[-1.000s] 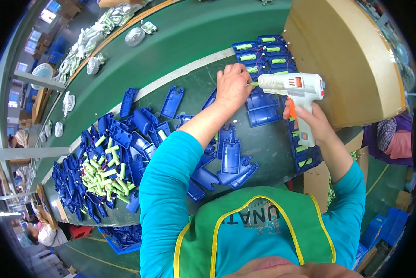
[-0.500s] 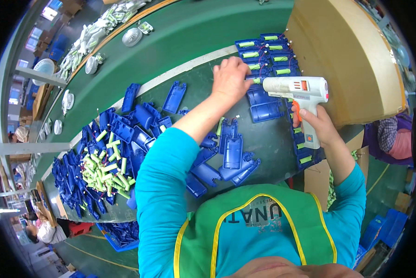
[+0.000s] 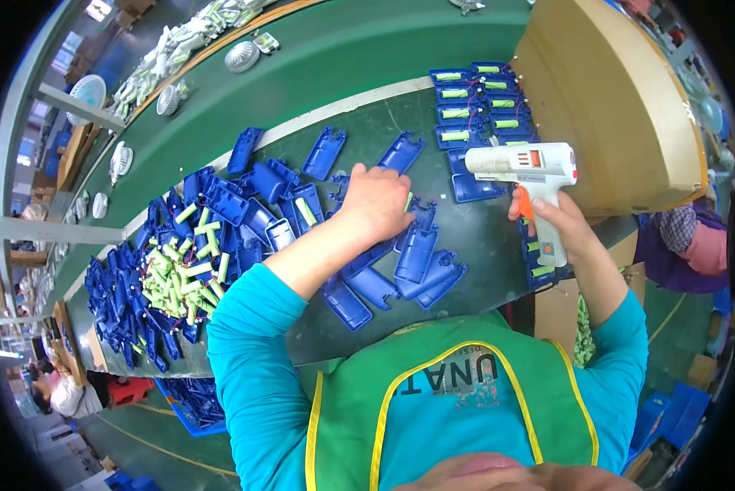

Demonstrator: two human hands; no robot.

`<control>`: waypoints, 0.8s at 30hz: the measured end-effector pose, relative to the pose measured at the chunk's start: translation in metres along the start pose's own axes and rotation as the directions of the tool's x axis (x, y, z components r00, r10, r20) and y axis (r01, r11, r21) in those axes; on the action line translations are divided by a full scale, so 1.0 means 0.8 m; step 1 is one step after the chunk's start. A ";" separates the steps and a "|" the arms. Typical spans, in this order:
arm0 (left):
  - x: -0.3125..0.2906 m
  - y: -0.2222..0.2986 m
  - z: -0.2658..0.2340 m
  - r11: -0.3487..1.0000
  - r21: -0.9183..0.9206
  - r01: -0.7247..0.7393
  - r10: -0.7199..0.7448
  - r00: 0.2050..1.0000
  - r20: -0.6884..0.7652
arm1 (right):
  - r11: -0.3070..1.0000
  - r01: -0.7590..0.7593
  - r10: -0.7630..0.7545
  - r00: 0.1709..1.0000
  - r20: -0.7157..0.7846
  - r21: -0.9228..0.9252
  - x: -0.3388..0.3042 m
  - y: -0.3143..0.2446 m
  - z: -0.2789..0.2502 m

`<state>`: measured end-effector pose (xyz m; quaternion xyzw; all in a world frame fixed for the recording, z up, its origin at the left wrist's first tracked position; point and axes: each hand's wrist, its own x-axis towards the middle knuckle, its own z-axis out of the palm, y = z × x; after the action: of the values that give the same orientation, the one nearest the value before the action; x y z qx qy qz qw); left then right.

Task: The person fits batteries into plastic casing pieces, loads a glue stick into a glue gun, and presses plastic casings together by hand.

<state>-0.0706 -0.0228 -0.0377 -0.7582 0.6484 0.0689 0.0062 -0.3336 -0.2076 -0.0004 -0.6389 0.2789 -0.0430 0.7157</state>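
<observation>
My right hand point(image 3: 568, 225) is wrapped round the grip of a white hot glue gun point(image 3: 521, 162), a finger at its orange trigger. The nozzle points left over two blue plastic shells point(image 3: 475, 187) near the rows. My left hand point(image 3: 376, 203) is closed over loose shells at mid-table, with the end of a light-green battery cell point(image 3: 408, 200) showing between forefinger and thumb. Its fingertips are partly hidden. Close by lie another blue shell point(image 3: 402, 152) and a group of blue shells point(image 3: 419, 255). At the far right, shells with green cells and thin wires point(image 3: 455, 114) stand in rows.
A heap of green cells point(image 3: 175, 278) lies among many blue shells point(image 3: 122, 307) on the left. A large cardboard box point(image 3: 609, 106) borders the right side. Beyond the pale strip runs a green belt point(image 3: 343, 61) with white fan parts point(image 3: 241, 56). Another person's sleeve point(image 3: 703, 237) shows far right.
My left hand has moved from the rows, by the nozzle, left and nearer to the loose shells and a green cell. A blue shell now lies beyond it. The glue gun stays nearly in place.
</observation>
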 end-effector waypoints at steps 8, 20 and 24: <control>0.011 -0.001 0.014 0.993 -0.060 0.105 -0.100 0.992 0.076 | 0.993 -0.030 0.023 0.998 -0.057 -0.112 -0.004 -0.009 0.011; 0.028 0.007 0.009 0.978 -0.171 0.119 -0.116 0.993 0.029 | 0.998 -0.039 0.035 0.995 -0.092 -0.049 -0.019 0.001 -0.013; 0.053 0.001 -0.029 0.913 -0.399 0.091 -0.149 0.982 -0.117 | 1.000 -0.008 0.006 0.997 -0.074 -0.024 -0.020 0.011 -0.024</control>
<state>-0.0630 -0.0672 -0.0195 -0.7854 0.5724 0.1413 -0.1884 -0.3587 -0.2163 -0.0040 -0.6444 0.3078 -0.0608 0.6974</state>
